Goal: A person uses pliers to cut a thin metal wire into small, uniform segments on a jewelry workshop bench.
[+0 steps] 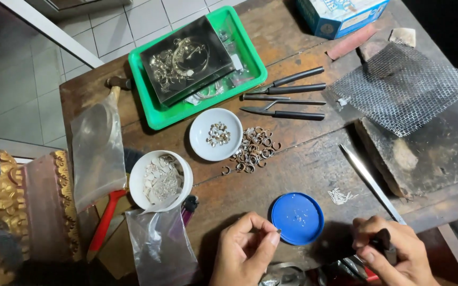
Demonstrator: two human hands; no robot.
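Note:
My left hand [246, 250] is at the near edge of the wooden table [303, 164], its thumb and forefinger pinched on a tiny metal piece just left of a blue lid [297, 218] that holds small silver bits. My right hand [393, 257] is closed around a dark-handled tool whose head is hidden below the frame edge. A little heap of silver slivers [340, 196] lies beyond the lid. Long tweezers [371, 182] lie diagonally above my right hand.
A white dish [216, 134] of silver pieces, a pile of metal rings [253, 150], a white cup [160, 180], plastic bags [97, 153], a green tray [200, 69] with a dark box, pliers [290, 83], wire mesh [398, 87] and a charred block [425, 153] fill the table.

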